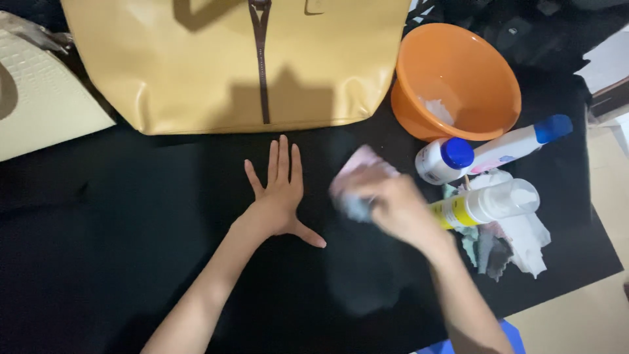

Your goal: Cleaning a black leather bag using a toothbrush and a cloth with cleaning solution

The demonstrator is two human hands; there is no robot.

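Black and slightly glossy, the worktop (pixel 98 262) carries everything in view. The left hand (pixel 278 193) lies flat on it, palm down, fingers (pixel 283 157) stretched out and released, thumb spread to the side — it holds nothing. Just beyond its fingertips, but not touching them, lies a large mustard-yellow leather handbag (pixel 196 65) with a dark brown strap running down its middle.

The right hand (pixel 393 206) is blurred with motion; its fingers are clenched around a small pale pink cloth (pixel 357 172), pressed against the worktop a little to the right of the left hand's thumb. A faint hazy patch shows on the dark surface below the cloth.

Right of that hand sits a cluster of things: a round orange plastic basin (pixel 465 78) with something white crumpled in its bottom, a short white bottle with a blue cap (pixel 444 160) just beside the basin, a longer white bottle with a blue cap (pixel 517 141) lying on its side, and a clear-capped foam pump bottle with a yellow label (pixel 491 203) lying close to the right wrist. Under these bottles lies a heap of crumpled white and grey rags (pixel 517 242).

At the far left edge — partly cut off — rests a cream textured bag (pixel 39 98).
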